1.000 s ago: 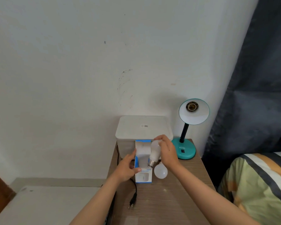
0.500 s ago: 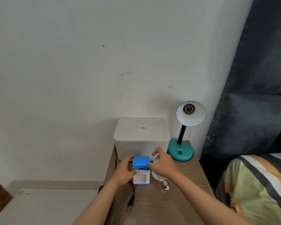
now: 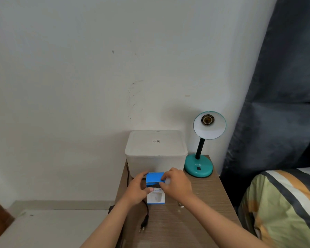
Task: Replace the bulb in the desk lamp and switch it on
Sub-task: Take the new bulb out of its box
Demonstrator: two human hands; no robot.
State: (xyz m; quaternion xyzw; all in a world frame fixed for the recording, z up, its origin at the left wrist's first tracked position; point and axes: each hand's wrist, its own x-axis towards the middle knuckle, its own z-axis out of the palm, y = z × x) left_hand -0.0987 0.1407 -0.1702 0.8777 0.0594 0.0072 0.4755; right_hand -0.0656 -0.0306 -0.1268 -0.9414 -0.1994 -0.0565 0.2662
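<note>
A blue and white bulb box stands upright on the wooden bedside table. My left hand grips its left side. My right hand pinches the blue top flap, which is folded down over the box. A white bulb lies on the table behind my right hand, mostly hidden; its metal screw base pokes out below my wrist. The teal desk lamp stands at the table's back right, and its shade faces me with an empty socket.
A white lidded plastic container sits against the wall just behind the box. A black cord with its plug lies loose at the table's left front. A striped blanket and a dark curtain are on the right.
My right hand held a bulb at the open box a second ago. The flap is now folded down, the box stands lower on the table, and both hands are on it.
</note>
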